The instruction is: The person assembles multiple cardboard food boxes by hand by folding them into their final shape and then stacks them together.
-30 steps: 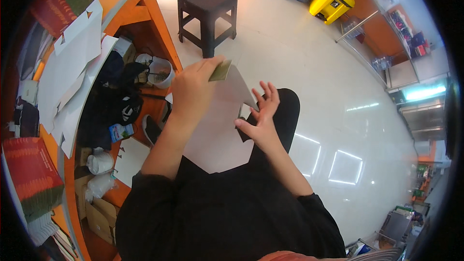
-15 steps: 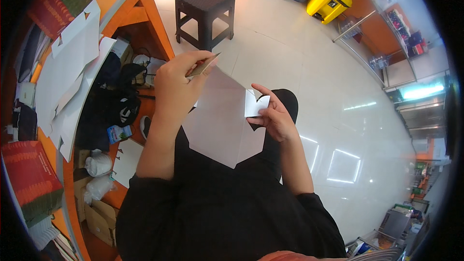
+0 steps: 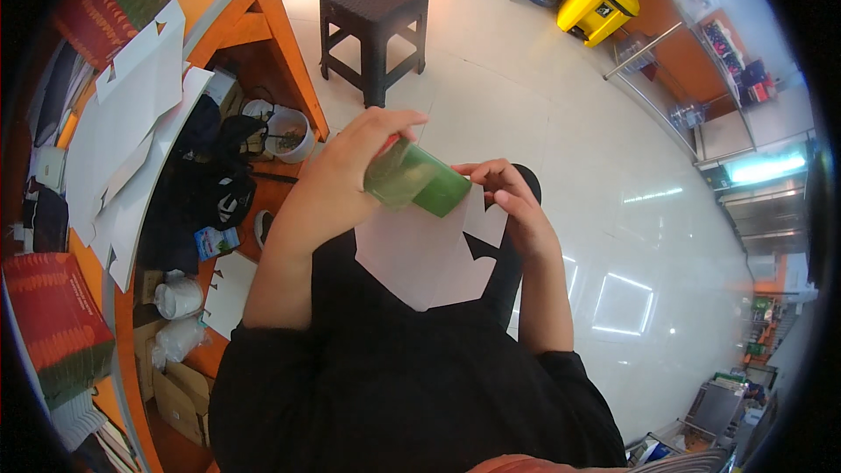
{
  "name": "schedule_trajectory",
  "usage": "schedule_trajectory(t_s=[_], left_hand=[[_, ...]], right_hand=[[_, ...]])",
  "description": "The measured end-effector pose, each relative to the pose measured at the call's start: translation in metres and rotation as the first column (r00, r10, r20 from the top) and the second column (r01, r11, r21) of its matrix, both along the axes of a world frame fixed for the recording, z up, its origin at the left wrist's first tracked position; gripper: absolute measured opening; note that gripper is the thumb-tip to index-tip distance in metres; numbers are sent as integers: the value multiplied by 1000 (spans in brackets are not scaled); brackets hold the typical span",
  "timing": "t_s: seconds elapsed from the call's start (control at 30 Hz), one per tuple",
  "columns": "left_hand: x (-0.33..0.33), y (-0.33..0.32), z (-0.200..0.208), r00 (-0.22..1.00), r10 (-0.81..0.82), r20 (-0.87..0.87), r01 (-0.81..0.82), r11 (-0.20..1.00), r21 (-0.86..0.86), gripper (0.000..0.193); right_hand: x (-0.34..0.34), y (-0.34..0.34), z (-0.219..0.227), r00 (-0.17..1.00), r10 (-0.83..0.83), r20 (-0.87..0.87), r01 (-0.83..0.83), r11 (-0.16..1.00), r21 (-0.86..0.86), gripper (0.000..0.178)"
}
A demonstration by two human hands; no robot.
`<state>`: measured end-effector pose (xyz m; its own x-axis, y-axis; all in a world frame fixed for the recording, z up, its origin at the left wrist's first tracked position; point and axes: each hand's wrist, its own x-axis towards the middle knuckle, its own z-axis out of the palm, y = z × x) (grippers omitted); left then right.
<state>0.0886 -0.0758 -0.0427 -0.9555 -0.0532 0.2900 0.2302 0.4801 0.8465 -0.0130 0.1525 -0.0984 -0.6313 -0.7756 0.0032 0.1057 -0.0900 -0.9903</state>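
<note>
Since the earlier frame, a green panel [image 3: 445, 193] has swung round to show its face, and the right hand [image 3: 523, 215] has moved up from a white side flap [image 3: 487, 224] toward the panel's right corner; the folded carton sheet [image 3: 420, 258], pale inside, lies over the person's lap; the left hand [image 3: 346, 165] grips the panel's left end, fingers bent over its far edge; the right hand's fingertips touch that corner, thumb close to forefinger, though whether they pinch it cannot be told; beyond stands a dark stool [image 3: 375, 0]; white sheets [image 3: 131, 123] lie on the left.
</note>
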Motion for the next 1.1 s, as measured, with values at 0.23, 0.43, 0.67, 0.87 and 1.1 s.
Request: schedule_trajectory(t_s=[0.23, 0.43, 0.67, 0.87, 1.1], left_hand=[[-6, 19, -2, 987, -105, -122, 74, 969, -234, 54], [-12, 13, -17, 964, -151, -218, 66, 933, -355, 50], [-14, 35, -104, 595, -3, -804, -257, 947, -194, 43], [-6, 59, -115, 932, 334, -140, -288, 919, 270, 42], [-18, 55, -91, 991, -130, 34, 116, 955, 274, 37]], right_hand=[[-16, -9, 54, 853, 253, -457, -56, 914, 402, 39], [-19, -30, 61, 534, 526, -662, 162, 705, 691, 21], [-29, -6, 47, 519, 400, -755, 307, 737, 602, 16], [-22, -24, 44, 635, 374, -676, 215, 755, 619, 17], [-19, -39, 53, 593, 347, -727, 264, 769, 582, 19]])
